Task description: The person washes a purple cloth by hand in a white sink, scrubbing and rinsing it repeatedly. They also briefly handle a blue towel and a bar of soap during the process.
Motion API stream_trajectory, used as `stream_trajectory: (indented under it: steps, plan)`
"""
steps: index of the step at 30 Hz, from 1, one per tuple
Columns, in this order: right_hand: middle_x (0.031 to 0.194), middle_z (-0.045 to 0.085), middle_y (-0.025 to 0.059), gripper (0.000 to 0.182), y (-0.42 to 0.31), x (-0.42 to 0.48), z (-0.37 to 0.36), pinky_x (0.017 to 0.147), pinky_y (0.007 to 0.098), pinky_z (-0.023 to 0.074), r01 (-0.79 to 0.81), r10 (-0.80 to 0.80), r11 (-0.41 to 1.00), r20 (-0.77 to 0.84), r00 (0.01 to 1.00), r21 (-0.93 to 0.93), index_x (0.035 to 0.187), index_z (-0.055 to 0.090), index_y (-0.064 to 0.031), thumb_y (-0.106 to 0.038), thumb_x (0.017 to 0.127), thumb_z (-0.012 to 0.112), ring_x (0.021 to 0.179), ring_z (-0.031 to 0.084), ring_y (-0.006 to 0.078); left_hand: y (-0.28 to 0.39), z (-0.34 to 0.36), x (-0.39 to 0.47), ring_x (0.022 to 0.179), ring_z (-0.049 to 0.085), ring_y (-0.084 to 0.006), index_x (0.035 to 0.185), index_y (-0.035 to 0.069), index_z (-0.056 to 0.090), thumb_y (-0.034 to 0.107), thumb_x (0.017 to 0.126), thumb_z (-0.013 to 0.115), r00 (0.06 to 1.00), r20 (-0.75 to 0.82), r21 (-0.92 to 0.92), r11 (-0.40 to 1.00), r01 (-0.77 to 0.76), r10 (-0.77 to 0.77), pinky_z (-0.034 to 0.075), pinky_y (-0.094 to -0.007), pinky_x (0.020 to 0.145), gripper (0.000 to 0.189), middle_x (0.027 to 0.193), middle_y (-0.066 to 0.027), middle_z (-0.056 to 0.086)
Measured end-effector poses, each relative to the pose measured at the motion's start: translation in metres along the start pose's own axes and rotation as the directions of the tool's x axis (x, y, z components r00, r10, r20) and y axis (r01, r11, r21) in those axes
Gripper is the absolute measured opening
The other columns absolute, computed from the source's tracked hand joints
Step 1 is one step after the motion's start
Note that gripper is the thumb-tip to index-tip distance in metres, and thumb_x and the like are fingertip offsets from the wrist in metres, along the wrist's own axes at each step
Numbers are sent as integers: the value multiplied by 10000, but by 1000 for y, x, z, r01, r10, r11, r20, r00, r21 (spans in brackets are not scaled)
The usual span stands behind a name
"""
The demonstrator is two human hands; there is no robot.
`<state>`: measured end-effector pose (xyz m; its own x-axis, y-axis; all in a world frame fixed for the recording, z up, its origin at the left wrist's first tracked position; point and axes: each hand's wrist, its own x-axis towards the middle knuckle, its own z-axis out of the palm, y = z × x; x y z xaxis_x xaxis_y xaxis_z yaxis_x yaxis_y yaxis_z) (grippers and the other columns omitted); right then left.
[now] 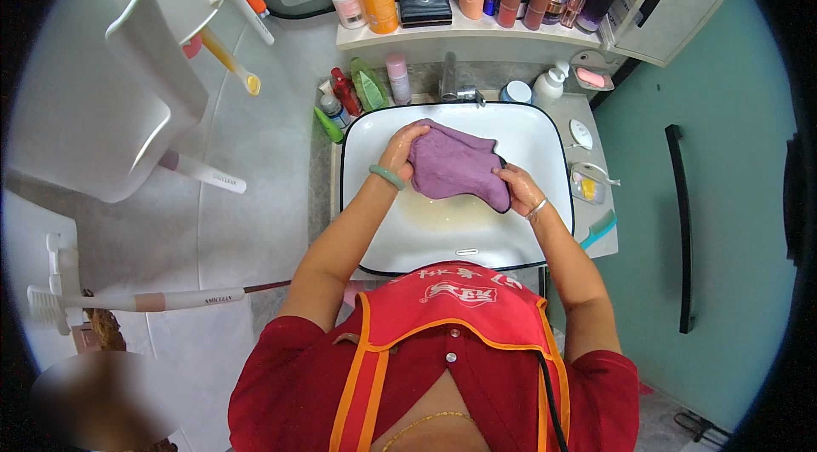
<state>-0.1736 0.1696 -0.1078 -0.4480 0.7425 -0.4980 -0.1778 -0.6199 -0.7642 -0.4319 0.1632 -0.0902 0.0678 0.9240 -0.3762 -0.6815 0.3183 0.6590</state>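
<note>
A purple cloth with a dark edge (454, 165) is stretched between my two hands above the white washbasin (383, 241). My left hand (402, 152), with a pale green bangle at its wrist, grips the cloth's left end. The right end is pinched in my right hand (518, 187), which has a silver-coloured bracelet at the wrist. Shallow, slightly yellowish water (440, 216) lies in the basin below the cloth. Behind the basin's far rim stands a metal faucet (450, 78).
A white pump bottle (551, 83), a lidded jar (516, 92) and several tubes stand behind the basin. On the right ledge are a soap box (588, 184) and a turquoise comb (599, 230). A shelf (472, 34) crowded with cosmetics overhangs the far side.
</note>
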Motion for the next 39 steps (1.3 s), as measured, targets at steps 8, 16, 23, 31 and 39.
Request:
stream_trajectory:
  steps: [8, 16, 23, 31, 39]
  plan:
    - [997, 570, 159, 313, -24, 4, -18, 719, 312, 437, 179, 35, 309, 199, 979, -934, 905, 614, -12, -218, 681, 686, 831, 556, 220, 1, 6, -9, 946, 550, -217, 1284, 37, 347, 68, 779, 585, 998, -50, 123, 992, -24, 30, 462, -356, 851, 559, 1059, -106, 543]
    - [846, 574, 144, 251, -16, 63, 26, 703, 337, 438, 465, -503, 718, 76, 861, -517, 845, 590, -20, -231, 712, 611, 846, 540, 250, -56, -8, 4, 1123, 468, -276, 1308, 63, 310, 333, 870, 489, 985, 102, -215, 964, 156, -137, 374, -483, 939, 545, 1222, -136, 465]
    - [777, 570, 164, 257, 47, 10, 129, 706, 396, 442, 626, -695, 215, 333, 637, -749, 847, 561, -35, -183, 645, 618, 811, 548, 332, -84, -26, 7, 821, 573, -229, 1033, 65, 515, 315, 871, 480, 958, 287, -230, 969, 93, -24, 470, -380, 782, 300, 908, -110, 601]
    - [780, 581, 207, 220, 15, 113, 65, 653, 410, 457, 316, -656, 454, -73, 751, -833, 821, 551, -15, -199, 701, 565, 727, 567, 355, -89, -12, 14, 905, 561, -181, 1048, 48, 534, 199, 847, 454, 986, -126, -33, 993, -118, 113, 468, -319, 807, 264, 986, -68, 578]
    - [873, 555, 162, 219, 61, 30, 136, 711, 409, 438, 566, -790, 251, 172, 589, -785, 866, 558, -52, -187, 694, 579, 790, 538, 364, -91, -85, 49, 746, 550, -159, 859, 82, 544, 236, 865, 461, 973, 227, -270, 962, 32, 32, 477, -289, 714, 176, 803, -37, 549]
